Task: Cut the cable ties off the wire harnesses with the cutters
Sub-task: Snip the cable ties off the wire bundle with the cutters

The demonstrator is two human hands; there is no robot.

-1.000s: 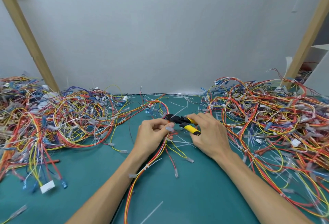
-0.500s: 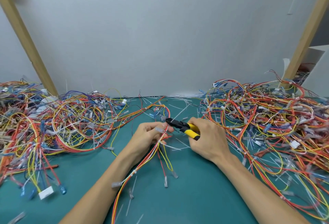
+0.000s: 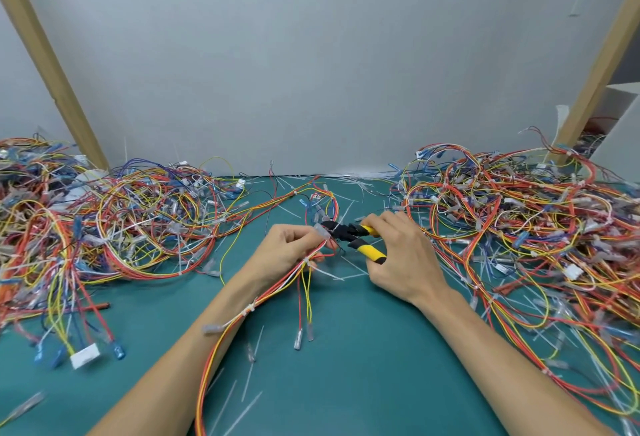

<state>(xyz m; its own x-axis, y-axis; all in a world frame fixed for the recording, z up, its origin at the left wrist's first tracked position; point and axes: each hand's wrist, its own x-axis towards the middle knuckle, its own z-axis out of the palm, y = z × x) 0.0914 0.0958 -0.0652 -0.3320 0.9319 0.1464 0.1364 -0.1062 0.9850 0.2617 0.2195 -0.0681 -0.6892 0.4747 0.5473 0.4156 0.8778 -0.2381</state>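
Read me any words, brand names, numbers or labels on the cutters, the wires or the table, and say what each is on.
Nothing here can be read.
On the cutters: no brand or marking shows.
On the white connector block, lower left: blurred, nothing legible.
On the small white tag among the far wires: print too small to read.

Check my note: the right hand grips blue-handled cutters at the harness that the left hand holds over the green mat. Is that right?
Not quite. The head view shows the cutters have yellow handles, not blue. The rest stands: the right hand grips them at the harness that the left hand holds over the green mat.
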